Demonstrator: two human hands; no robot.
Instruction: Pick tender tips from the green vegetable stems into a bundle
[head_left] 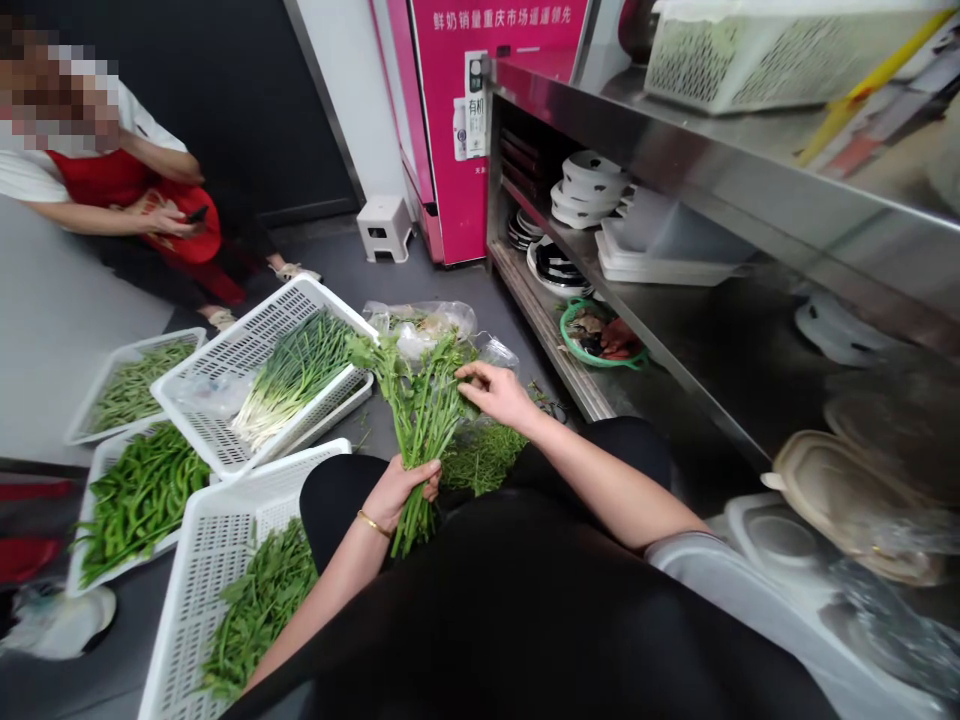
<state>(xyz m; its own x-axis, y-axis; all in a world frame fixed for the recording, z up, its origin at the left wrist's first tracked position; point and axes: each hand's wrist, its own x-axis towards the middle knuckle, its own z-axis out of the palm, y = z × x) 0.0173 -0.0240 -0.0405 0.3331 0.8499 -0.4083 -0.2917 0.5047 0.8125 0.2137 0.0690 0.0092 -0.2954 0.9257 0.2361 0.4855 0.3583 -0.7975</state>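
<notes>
My left hand [401, 489] is closed round the lower stems of a bunch of leafy green stalks [420, 410], held upright above my lap. My right hand [495, 392] pinches at the leaves near the top right of the bunch. Under the bunch, a heap of green trimmings [480, 458] lies on the floor beside clear plastic bags [427, 325]. A white basket [217, 560] at my left knee holds picked leafy greens [259, 605].
More white baskets stand to the left, holding green onions [292, 375], green peppers [139, 495] and green beans [131, 385]. A person in a red apron [142, 190] crouches at the far left with a phone. Steel shelving [675, 330] with plates and trays runs along the right.
</notes>
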